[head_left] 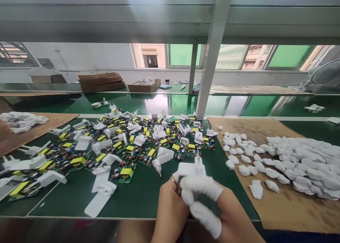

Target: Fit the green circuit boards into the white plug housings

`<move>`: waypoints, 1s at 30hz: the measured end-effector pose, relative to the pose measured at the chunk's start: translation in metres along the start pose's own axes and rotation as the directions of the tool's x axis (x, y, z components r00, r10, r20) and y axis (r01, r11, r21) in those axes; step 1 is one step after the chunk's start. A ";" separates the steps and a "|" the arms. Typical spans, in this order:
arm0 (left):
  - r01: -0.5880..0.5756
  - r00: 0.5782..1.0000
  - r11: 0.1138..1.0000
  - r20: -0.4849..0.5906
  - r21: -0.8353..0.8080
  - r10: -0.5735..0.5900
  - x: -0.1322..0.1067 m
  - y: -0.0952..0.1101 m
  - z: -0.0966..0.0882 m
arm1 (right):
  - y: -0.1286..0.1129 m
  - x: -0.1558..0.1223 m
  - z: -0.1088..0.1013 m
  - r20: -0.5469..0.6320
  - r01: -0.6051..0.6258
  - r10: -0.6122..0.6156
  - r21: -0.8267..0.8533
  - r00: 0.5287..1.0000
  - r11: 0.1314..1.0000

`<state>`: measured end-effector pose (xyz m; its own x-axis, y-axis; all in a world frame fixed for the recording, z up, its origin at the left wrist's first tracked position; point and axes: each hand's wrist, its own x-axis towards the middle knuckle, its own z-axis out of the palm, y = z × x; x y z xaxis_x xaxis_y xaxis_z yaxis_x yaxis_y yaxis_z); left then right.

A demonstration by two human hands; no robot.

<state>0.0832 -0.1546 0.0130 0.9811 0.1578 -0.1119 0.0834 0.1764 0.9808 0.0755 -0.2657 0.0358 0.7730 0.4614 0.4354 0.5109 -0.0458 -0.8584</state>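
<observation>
Working over near edge of green bench [138, 200], in front of heaped circuit boards [130, 149]; gripping with left hand [171, 200] at left and right hand [228, 204] curled across near side, both touching; holding white plug piece [186, 169] between, with prongs [198, 157] up and away. Can't tell long axis; mostly finger-covered.

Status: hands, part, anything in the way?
Left hand holding white plug casing. Right hand close in, white-covered fingers at casing's near side, exact grip hidden. Circuit boards crowd the bench just beyond.
</observation>
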 end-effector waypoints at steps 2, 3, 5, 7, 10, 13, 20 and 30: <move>-0.035 0.998 0.993 0.048 0.110 0.030 -0.005 0.002 -0.001 | 0.012 0.007 -0.001 -0.126 0.060 -0.064 -0.038 0.990 0.997; -0.052 0.996 0.984 0.078 0.173 0.039 -0.007 0.003 -0.002 | 0.017 0.008 -0.003 -0.183 0.081 -0.088 -0.046 0.979 0.996; -0.090 0.992 0.957 0.105 0.275 0.063 -0.009 0.004 -0.003 | 0.022 0.007 -0.007 -0.215 0.085 -0.100 -0.080 0.971 0.993; -0.118 0.991 0.932 0.096 0.344 0.090 -0.011 0.004 -0.004 | 0.021 0.005 -0.010 -0.163 0.097 -0.127 -0.184 0.978 0.978; -0.123 0.992 0.891 0.064 0.437 0.106 -0.010 0.002 -0.005 | 0.017 0.004 -0.013 -0.029 0.201 -0.225 -0.347 0.974 0.916; -0.119 0.992 0.847 0.032 0.518 0.120 -0.009 -0.003 -0.005 | 0.018 0.007 -0.012 0.040 0.301 -0.312 -0.410 0.949 0.861; -0.116 0.993 0.944 0.006 0.310 0.120 -0.004 -0.010 -0.005 | 0.034 0.000 -0.006 -0.057 0.264 -0.336 -0.503 0.940 0.823; -0.136 0.988 0.923 0.020 -0.360 0.153 -0.004 -0.011 0.007 | 0.047 -0.015 0.007 -0.345 -0.252 0.151 -0.271 0.926 0.929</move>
<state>0.0797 -0.1643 0.0033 0.9856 0.1633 0.0428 -0.1188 0.4911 0.8630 0.0852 -0.2681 -0.0129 0.9230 0.1149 0.3673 0.3815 -0.3988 -0.8339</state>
